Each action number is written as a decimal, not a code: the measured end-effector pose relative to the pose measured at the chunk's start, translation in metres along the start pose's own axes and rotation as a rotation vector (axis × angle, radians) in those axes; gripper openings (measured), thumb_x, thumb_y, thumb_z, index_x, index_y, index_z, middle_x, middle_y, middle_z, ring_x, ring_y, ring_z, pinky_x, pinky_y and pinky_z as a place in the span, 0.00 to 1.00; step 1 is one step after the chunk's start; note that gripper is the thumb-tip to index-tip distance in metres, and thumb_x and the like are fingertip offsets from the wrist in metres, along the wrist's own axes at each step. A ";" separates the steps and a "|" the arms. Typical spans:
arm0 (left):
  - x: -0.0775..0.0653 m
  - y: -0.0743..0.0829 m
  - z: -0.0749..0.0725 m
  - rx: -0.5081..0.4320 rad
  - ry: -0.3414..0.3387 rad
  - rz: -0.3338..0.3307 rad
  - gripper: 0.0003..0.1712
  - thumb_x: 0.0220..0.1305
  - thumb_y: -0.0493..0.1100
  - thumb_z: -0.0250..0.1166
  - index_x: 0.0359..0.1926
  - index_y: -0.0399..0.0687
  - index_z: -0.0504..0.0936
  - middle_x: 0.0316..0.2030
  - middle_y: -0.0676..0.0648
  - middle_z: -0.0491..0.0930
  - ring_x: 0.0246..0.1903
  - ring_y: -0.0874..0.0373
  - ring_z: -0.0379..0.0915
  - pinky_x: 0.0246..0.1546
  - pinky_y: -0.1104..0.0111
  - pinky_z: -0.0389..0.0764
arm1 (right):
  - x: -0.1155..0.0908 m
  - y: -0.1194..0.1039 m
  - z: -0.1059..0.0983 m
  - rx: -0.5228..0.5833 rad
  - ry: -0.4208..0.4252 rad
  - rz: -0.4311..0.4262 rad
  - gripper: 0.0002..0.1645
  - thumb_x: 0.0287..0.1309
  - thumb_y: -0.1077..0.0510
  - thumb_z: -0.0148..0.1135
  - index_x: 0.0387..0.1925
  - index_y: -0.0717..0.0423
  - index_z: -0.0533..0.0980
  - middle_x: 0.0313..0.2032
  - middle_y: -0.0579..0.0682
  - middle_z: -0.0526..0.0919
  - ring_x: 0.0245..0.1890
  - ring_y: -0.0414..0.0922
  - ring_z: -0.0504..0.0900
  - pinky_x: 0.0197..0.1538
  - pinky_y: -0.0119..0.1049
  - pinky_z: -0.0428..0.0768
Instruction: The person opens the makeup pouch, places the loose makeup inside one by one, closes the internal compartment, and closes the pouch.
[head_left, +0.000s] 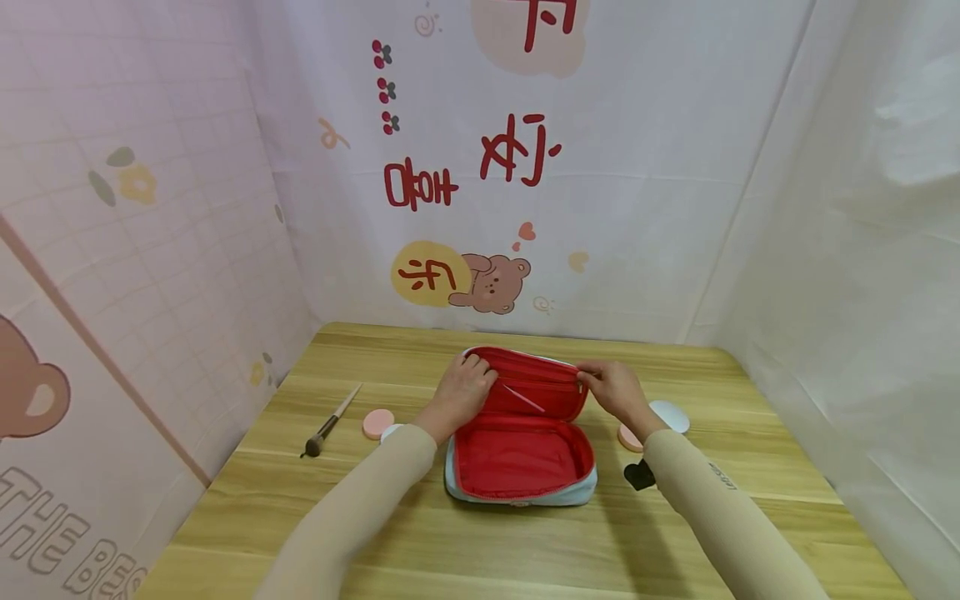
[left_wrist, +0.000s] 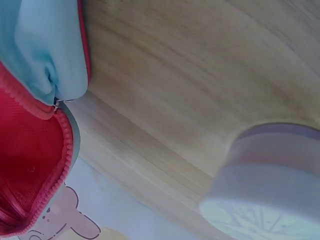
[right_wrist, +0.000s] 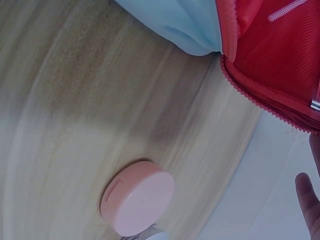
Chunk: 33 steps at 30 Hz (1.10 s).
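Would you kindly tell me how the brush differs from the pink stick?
The brush lies on the table, while the pink stick rests in the raised lid of the pouch. The brush has a wide, dark tip; the pink stick looks thin and pale throughout. The brush also looks longer than the pink stick. Both are slim, and neither is being held directly.

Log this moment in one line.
left hand: grips lid at left; right hand: pinches lid's right corner; blue case: open; pink stick: against lid's inside; brush: on table, left of case
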<state>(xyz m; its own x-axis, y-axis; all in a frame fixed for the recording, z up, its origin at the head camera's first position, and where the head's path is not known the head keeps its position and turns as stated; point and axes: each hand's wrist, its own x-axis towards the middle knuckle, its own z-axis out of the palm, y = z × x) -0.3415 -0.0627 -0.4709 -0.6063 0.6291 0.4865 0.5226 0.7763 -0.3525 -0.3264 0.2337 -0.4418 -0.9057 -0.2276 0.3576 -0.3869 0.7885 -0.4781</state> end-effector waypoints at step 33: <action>-0.002 -0.008 -0.010 -0.049 0.067 0.020 0.05 0.63 0.40 0.66 0.40 0.55 0.83 0.37 0.53 0.81 0.42 0.56 0.75 0.40 0.67 0.71 | -0.003 -0.002 0.000 -0.070 0.002 -0.022 0.11 0.65 0.61 0.62 0.45 0.61 0.84 0.34 0.52 0.88 0.36 0.53 0.85 0.41 0.51 0.81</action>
<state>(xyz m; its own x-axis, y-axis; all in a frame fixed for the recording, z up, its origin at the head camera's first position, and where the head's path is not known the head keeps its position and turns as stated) -0.3386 -0.0707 -0.4612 -0.5544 0.6394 0.5328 0.5640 0.7593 -0.3244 -0.3224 0.2330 -0.4418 -0.8965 -0.2444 0.3697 -0.3941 0.8210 -0.4131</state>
